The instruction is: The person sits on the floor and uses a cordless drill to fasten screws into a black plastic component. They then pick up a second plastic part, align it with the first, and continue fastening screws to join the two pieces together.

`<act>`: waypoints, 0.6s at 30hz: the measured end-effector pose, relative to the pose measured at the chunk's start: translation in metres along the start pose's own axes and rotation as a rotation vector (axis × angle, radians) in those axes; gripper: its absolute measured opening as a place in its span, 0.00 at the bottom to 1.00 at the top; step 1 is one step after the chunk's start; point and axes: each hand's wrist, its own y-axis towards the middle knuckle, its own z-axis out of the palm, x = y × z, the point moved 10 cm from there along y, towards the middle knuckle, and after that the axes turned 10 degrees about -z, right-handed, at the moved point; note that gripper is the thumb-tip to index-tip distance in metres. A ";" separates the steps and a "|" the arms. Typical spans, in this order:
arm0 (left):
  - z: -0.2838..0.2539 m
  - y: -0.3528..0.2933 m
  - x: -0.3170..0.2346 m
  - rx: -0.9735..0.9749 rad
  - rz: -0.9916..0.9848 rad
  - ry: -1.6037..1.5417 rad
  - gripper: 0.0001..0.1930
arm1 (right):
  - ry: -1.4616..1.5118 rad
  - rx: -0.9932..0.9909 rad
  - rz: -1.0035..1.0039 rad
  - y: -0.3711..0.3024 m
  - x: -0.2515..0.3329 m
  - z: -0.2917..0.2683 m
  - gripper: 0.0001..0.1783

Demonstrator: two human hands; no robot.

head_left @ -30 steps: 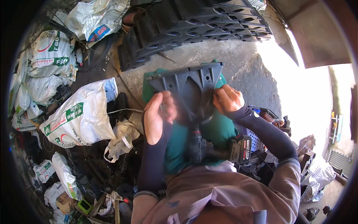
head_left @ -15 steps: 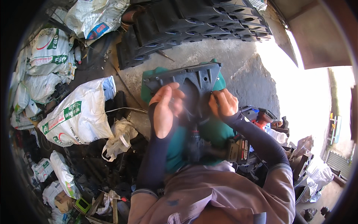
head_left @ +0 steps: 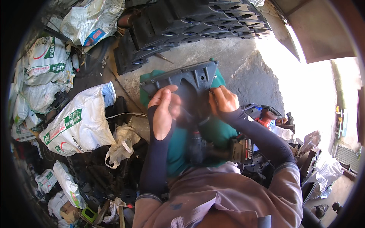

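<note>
A black moulded plastic part (head_left: 189, 78) with ribs and a curved cutout lies tilted across my knees. My left hand (head_left: 164, 114) is at its left side, palm turned inward and fingers loosely curled; the fingertips blur, and whatever they hold is too small to name. At the part's right edge my right hand (head_left: 224, 100) pinches with thumb and fingers, and what lies between them is hidden. Below the part, a dark power drill (head_left: 197, 146) rests in my lap, its battery pack (head_left: 242, 150) pointing right.
Stacked black plastic parts (head_left: 190, 24) stand ahead on the concrete floor. White printed sacks (head_left: 78, 121) crowd the left. A crumpled plastic bag (head_left: 123, 142) lies near my left arm. On the right are a red-and-black power tool (head_left: 267, 116) and a clear bag (head_left: 329, 171).
The whole scene has shifted slightly to the left in view. Both hands stay at the same sides of the black part, with the left fingers still blurred.
</note>
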 end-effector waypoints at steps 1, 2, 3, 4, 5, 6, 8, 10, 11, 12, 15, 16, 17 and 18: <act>-0.002 0.000 0.000 -0.018 -0.001 0.001 0.12 | 0.034 0.074 0.035 0.001 -0.004 0.006 0.08; -0.002 -0.001 0.001 -0.009 -0.006 0.005 0.13 | 0.067 0.140 0.070 0.002 -0.008 0.007 0.08; -0.002 -0.001 0.002 -0.009 -0.013 0.015 0.15 | 0.111 0.206 0.088 0.003 -0.009 0.009 0.08; -0.002 -0.001 0.000 -0.008 -0.002 0.016 0.16 | 0.175 0.274 0.160 0.003 -0.016 0.009 0.10; -0.002 -0.002 0.001 -0.006 -0.004 0.015 0.16 | 0.242 0.299 0.226 0.004 -0.022 0.006 0.11; -0.002 -0.002 0.000 -0.007 0.004 0.010 0.16 | 0.311 0.347 0.296 0.004 -0.028 0.006 0.13; -0.002 -0.003 0.000 -0.004 0.004 0.010 0.16 | 0.404 0.443 0.441 0.000 -0.038 0.007 0.16; -0.003 -0.003 0.002 -0.022 -0.015 0.015 0.16 | 0.625 0.475 0.754 -0.017 -0.052 0.017 0.15; 0.000 -0.003 0.001 -0.006 -0.005 0.011 0.16 | 0.727 0.471 0.883 -0.024 -0.057 0.022 0.15; 0.000 -0.002 0.001 -0.013 -0.001 0.013 0.16 | 0.724 0.496 0.874 -0.023 -0.058 0.025 0.16; 0.003 0.000 -0.001 -0.004 0.009 0.042 0.16 | 0.734 0.559 0.887 -0.026 -0.063 0.033 0.15; 0.001 0.001 0.000 -0.020 -0.006 0.061 0.16 | 0.742 0.572 0.871 -0.024 -0.062 0.035 0.14; 0.003 0.001 -0.001 -0.009 0.002 0.051 0.16 | 0.713 0.594 0.880 -0.026 -0.063 0.036 0.14; 0.002 0.001 -0.002 -0.018 0.007 0.046 0.16 | 0.693 0.604 0.869 -0.023 -0.064 0.036 0.13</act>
